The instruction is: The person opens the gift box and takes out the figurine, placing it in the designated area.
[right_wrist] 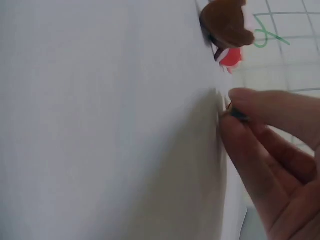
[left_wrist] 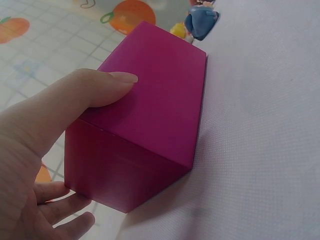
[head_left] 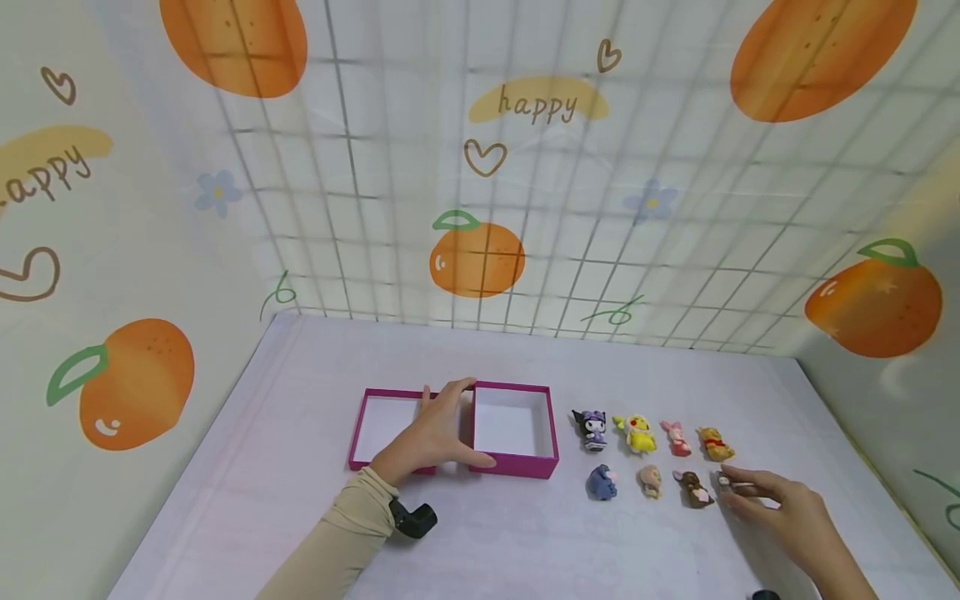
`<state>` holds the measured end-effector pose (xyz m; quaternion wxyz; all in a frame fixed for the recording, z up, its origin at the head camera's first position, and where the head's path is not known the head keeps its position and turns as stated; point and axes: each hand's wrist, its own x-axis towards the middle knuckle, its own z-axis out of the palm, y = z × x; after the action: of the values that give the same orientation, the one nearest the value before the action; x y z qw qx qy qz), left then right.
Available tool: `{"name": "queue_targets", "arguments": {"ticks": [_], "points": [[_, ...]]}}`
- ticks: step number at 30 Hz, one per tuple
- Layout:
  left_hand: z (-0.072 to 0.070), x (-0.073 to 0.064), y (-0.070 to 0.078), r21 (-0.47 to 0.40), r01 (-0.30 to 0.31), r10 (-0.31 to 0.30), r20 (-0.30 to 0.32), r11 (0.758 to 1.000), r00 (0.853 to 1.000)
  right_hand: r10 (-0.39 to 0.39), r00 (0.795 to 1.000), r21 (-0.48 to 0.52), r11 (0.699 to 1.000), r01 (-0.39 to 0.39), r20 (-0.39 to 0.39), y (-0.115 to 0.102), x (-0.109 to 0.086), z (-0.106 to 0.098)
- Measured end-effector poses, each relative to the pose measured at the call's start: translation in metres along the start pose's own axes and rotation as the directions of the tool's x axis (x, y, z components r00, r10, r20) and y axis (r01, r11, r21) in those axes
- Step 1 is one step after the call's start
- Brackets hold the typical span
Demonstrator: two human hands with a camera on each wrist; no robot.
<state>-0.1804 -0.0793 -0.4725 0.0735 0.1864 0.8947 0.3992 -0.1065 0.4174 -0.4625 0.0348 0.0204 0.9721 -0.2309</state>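
My left hand [head_left: 431, 433] grips the left side of an open magenta box [head_left: 513, 465] with a white inside. In the left wrist view its thumb lies on the box's front wall [left_wrist: 160, 95], and the other fingers reach to the far side. Between thumb and forefinger my right hand [head_left: 780, 504] pinches a small figurine [head_left: 723, 480], low at the tabletop. Most of that figurine is hidden; a dark bit [right_wrist: 239, 114] shows in the right wrist view. Just left of the right hand stands a brown figurine [head_left: 693, 489].
A shallower magenta-rimmed tray [head_left: 355, 429] lies left of the box, partly behind the left hand. Right of the box are two rows of figurines, among them a black-and-purple one [head_left: 592, 430], a yellow one [head_left: 637, 434], a pink one [head_left: 677, 439], a bear [head_left: 715, 444] and a blue one [head_left: 602, 482].
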Motion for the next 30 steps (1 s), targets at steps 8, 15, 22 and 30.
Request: {"name": "queue_targets", "arguments": {"ticks": [8, 15, 22, 30], "points": [[0.0001, -0.001, -0.002, -0.01, 0.001, -0.001, -0.006, 1.0, 1.0, 0.035, 0.999, -0.02, 0.999, -0.035, 0.005, 0.0001, 0.0012, -0.0026], [-0.0002, 0.0, -0.0011, -0.007, -0.003, 0.003, -0.005, 1.0, 1.0, 0.036, 0.999, -0.045, 0.998, -0.036, 0.011, 0.0029, 0.0031, -0.0056], [0.0015, 0.0013, -0.0021, 0.01, -0.003, 0.003, 0.002, 1.0, 1.0, 0.051, 0.998, -0.059, 0.997, -0.049, 0.035, 0.0064, 0.0053, -0.0059], [0.0009, 0.0007, -0.0028, 0.014, -0.018, 0.018, -0.001, 1.0, 1.0, 0.072, 0.995, -0.033, 0.997, -0.07, 0.069, 0.0051, 0.0057, -0.0033]]}}
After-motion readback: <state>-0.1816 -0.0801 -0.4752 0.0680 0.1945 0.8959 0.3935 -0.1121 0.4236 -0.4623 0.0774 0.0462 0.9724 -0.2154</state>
